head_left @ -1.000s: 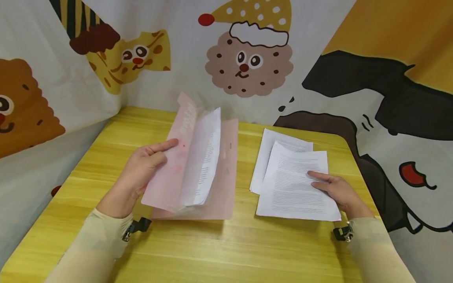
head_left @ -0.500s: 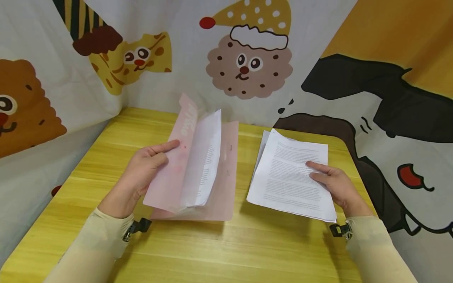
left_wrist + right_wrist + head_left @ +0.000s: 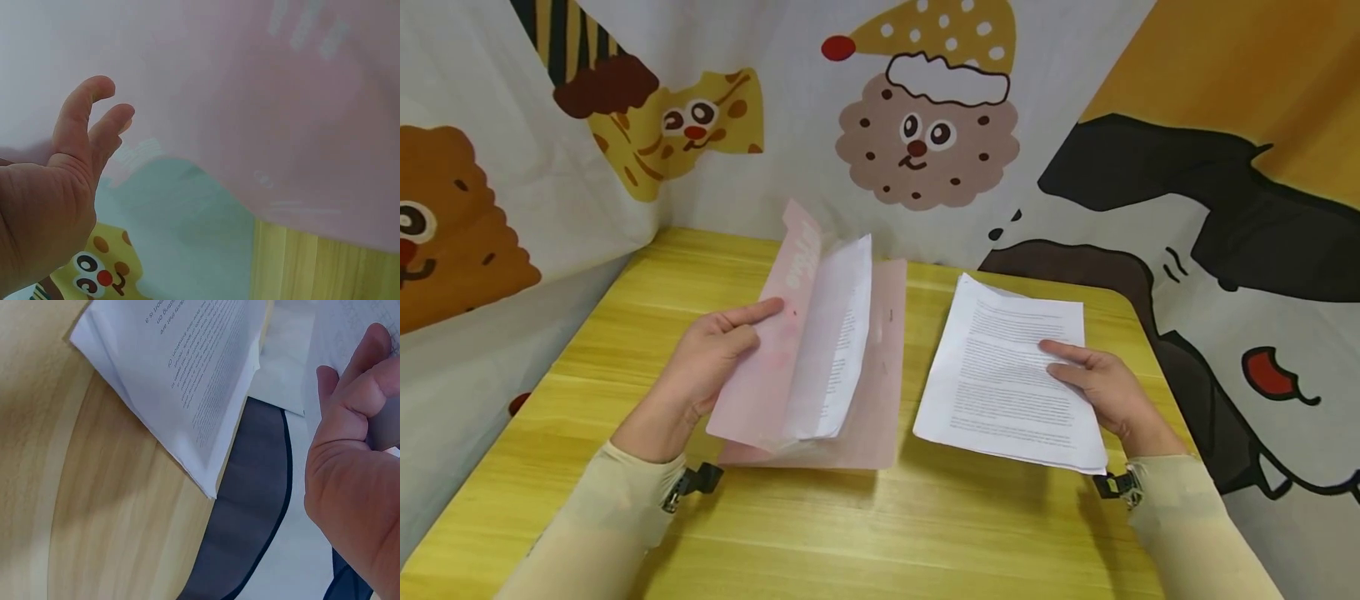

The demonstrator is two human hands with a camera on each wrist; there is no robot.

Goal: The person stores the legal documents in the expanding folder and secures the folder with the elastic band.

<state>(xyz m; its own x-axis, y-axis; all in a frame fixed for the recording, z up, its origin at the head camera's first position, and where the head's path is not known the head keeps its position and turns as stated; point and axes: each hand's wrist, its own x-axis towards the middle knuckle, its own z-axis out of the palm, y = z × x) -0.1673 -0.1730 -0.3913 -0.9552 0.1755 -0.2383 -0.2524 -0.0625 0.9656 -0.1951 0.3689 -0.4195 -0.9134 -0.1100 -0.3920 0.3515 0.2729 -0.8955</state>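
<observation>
My left hand (image 3: 709,354) pinches the raised front cover of a pink plastic folder (image 3: 756,383), thumb on its outer face. Between the covers, white printed sheets (image 3: 838,342) stand partly fanned out behind a clear sleeve. In the left wrist view, the pink cover (image 3: 262,112) fills most of the picture beside the hand (image 3: 69,169). On the right, my right hand (image 3: 1108,392) grips a stapled stack of printed paper (image 3: 1007,375) by its right edge, tilted above the table. Another stack of printed sheets (image 3: 181,381) lies on the tabletop beneath it, nearly hidden in the head view.
The yellow wood-grain table (image 3: 820,533) has a rounded far right corner. A white cloth with cartoon prints (image 3: 797,167) hangs right behind it and along both sides. Small black wrist cameras (image 3: 700,479) sit at both cuffs.
My right hand has carried the upper paper stack left and slightly away from me, covering most of the lower stack. The left hand and folder have barely shifted.
</observation>
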